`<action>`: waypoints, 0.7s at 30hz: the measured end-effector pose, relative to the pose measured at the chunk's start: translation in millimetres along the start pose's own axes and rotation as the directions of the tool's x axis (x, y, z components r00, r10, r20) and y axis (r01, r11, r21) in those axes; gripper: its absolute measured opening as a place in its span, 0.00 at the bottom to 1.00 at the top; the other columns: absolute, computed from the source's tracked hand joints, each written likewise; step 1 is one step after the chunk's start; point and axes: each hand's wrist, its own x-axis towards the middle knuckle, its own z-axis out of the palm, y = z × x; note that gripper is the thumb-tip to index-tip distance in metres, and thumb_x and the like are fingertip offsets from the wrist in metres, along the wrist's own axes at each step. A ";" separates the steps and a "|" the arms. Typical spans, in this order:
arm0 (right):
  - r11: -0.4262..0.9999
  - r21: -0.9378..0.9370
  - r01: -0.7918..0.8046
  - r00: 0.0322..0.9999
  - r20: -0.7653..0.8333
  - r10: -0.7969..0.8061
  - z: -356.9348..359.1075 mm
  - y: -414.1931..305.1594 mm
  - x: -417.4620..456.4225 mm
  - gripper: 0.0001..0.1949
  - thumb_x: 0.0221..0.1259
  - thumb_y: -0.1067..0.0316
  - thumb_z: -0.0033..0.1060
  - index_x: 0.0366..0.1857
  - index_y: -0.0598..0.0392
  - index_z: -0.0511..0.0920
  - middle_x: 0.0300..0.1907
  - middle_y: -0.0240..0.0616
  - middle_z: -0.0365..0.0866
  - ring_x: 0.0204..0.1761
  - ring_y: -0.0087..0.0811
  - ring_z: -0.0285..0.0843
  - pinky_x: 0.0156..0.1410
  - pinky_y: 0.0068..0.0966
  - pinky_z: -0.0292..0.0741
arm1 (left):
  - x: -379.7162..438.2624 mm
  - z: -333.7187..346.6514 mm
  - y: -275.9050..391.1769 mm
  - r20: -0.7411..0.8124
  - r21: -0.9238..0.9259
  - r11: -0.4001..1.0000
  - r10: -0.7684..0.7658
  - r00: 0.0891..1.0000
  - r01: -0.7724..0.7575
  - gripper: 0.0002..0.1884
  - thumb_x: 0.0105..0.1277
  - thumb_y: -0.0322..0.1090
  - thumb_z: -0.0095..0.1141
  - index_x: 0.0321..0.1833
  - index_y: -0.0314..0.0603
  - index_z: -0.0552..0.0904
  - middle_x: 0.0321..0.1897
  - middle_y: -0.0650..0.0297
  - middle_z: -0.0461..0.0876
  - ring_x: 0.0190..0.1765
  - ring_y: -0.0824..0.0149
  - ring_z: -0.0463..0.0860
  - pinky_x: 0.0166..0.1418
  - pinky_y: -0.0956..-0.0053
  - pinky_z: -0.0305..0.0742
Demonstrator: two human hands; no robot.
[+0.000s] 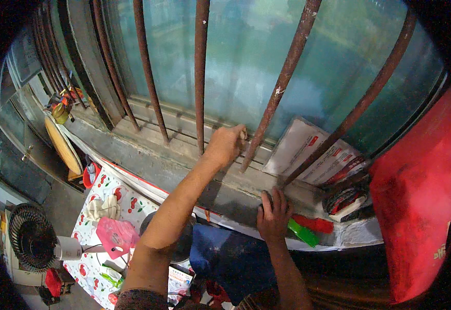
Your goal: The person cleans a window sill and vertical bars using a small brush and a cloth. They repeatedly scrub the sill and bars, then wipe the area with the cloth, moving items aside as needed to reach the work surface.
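My left hand (225,144) reaches between two rusty iron bars, the left bar (201,77) and the right bar (281,89). Its fingers are curled close to the bottom of the window frame, and whether they hold anything is hidden. Behind it stands the bluish-green window pane (241,62). My right hand (273,215) rests its spread fingertips on the concrete sill (244,203), near the foot of another bar (349,116). Just right of that hand lie a green bristly thing (303,232) and a red one (317,224). A printed white panel (299,149) leans against the glass.
A dark object with a white edge (345,203) sits on the sill beside a hanging red cloth or sheet (415,193). At lower left are a cherry-patterned tablecloth (82,248), a pink plastic bag (117,236), pale gloves (103,209) and an electric fan (31,236).
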 end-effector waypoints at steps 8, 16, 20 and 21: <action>1.000 0.000 -0.005 1.000 0.002 0.005 -2.4 -1.8 -1.5 0.25 0.55 0.65 0.65 0.61 0.49 0.75 0.68 0.44 0.64 0.71 0.46 0.59 0.72 0.56 0.54 | -5.9 -6.6 3.1 0.058 -0.018 0.983 0.181 0.982 -0.181 0.13 0.57 0.25 0.57 0.46 0.39 0.79 0.29 0.51 0.84 0.40 0.48 0.86 0.44 0.55 0.81; 1.000 0.002 -0.002 1.000 -0.010 0.002 3.1 2.3 -3.5 0.25 0.56 0.65 0.65 0.61 0.49 0.75 0.68 0.45 0.65 0.71 0.46 0.59 0.72 0.57 0.54 | -9.1 -13.8 30.1 0.026 0.248 0.967 0.052 0.998 -0.057 0.06 0.59 0.27 0.56 0.39 0.40 0.77 0.30 0.50 0.85 0.36 0.47 0.85 0.41 0.54 0.81; 1.000 0.016 0.004 1.000 -0.019 -0.003 0.5 0.2 1.4 0.25 0.56 0.64 0.65 0.61 0.48 0.75 0.68 0.45 0.64 0.72 0.46 0.58 0.71 0.58 0.53 | -8.2 -9.3 13.2 0.028 -0.063 0.998 0.025 0.999 -0.024 0.09 0.56 0.25 0.58 0.39 0.40 0.76 0.29 0.50 0.84 0.37 0.42 0.84 0.43 0.53 0.80; 1.000 0.016 0.003 1.000 -0.015 -0.003 0.2 0.3 -0.1 0.25 0.57 0.64 0.65 0.61 0.47 0.75 0.68 0.45 0.64 0.72 0.46 0.58 0.71 0.58 0.53 | -4.1 -12.3 12.3 0.052 0.088 0.995 -0.043 0.998 0.039 0.10 0.55 0.24 0.59 0.40 0.39 0.76 0.29 0.50 0.84 0.37 0.43 0.84 0.43 0.53 0.80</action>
